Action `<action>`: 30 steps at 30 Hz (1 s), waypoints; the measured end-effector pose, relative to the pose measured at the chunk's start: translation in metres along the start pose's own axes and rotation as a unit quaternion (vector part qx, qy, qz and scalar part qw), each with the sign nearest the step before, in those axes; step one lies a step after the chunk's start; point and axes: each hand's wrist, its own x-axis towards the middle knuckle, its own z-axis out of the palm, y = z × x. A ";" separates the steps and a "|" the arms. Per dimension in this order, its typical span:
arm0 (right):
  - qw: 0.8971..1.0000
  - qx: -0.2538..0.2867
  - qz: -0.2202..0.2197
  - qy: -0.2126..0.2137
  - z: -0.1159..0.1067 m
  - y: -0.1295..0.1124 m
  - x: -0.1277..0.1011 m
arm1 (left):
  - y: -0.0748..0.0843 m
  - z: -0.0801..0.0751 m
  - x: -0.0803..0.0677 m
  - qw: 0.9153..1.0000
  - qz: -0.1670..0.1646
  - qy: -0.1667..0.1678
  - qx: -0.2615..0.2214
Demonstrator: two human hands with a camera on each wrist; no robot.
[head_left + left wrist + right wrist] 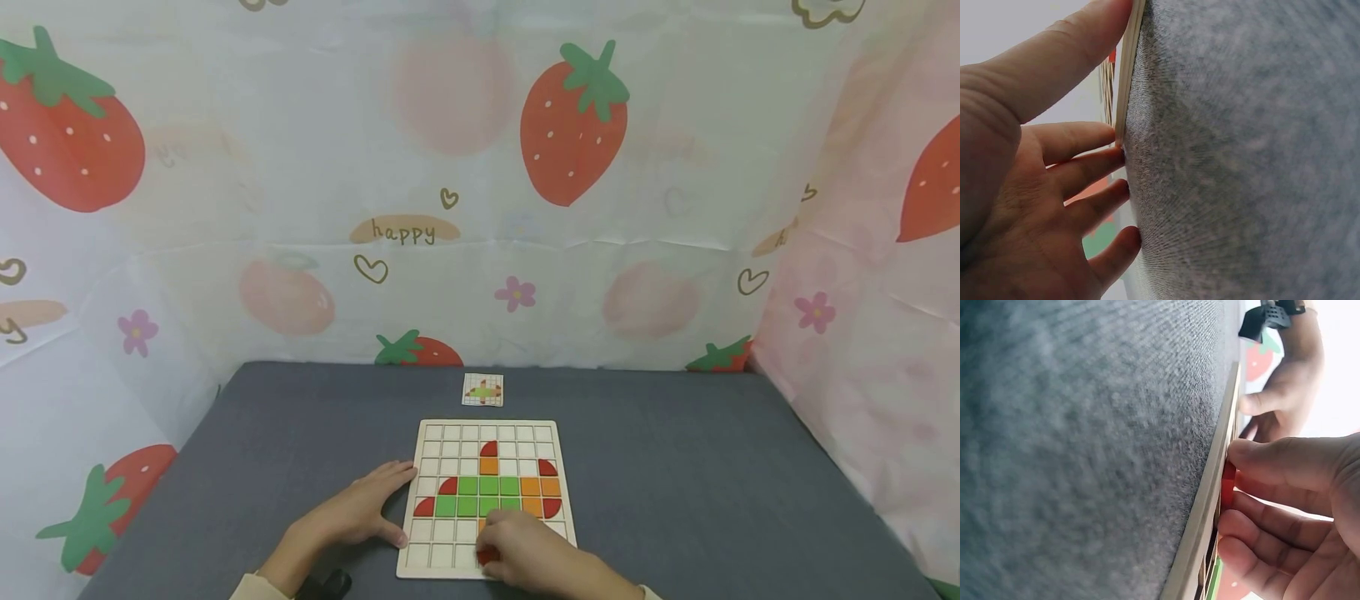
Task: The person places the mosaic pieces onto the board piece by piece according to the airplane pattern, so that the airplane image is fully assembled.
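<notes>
Wooden and pale, the puzzle board [487, 498] lies flat on the grey table [712, 500], near the front edge, with a small pattern card [483, 389] just beyond its far side. Green, orange and red tiles fill part of its grid. The left hand [358, 512] rests on the table against the board's left edge, fingers [1094, 169] straight and slightly spread, the thumb lying along the rim. The right hand [528, 554] sits over the near rows, its fingers [1272, 464] curled and pinching a red tile [1229, 485] at the board's surface; the head view shows that tile [488, 555] only as a sliver under the knuckles.

Judging from this, the likeliest slip is the red piece going into the wrong cell or turned the wrong way, since the hand covers the very squares it works over and the card lies well apart. A tilted tile could also catch on the grid ribs and pop out, or a sideways push could nudge loose neighbours if the left hand eases off the rim
</notes>
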 end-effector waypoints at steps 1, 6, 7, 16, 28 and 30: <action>1.000 0.000 0.002 -0.001 0.000 0.000 0.000 | 0.000 0.000 0.000 1.000 0.001 0.000 -0.001; 1.000 -0.011 0.002 0.000 -0.001 -0.002 0.001 | 0.001 -0.001 0.000 1.000 0.000 -0.001 0.000; 1.000 -0.010 0.002 0.001 -0.001 -0.002 0.001 | 0.001 -0.001 0.000 1.000 0.000 -0.001 0.000; 1.000 -0.014 0.010 0.021 0.000 0.001 0.001 | 0.004 -0.001 -0.001 1.000 -0.011 0.004 0.010; 1.000 -0.001 0.007 0.028 0.002 0.005 0.003 | 0.004 -0.001 -0.001 1.000 -0.012 0.004 0.004; 1.000 0.001 0.006 0.027 0.001 0.004 0.002 | 0.003 -0.001 -0.002 1.000 -0.008 0.003 0.004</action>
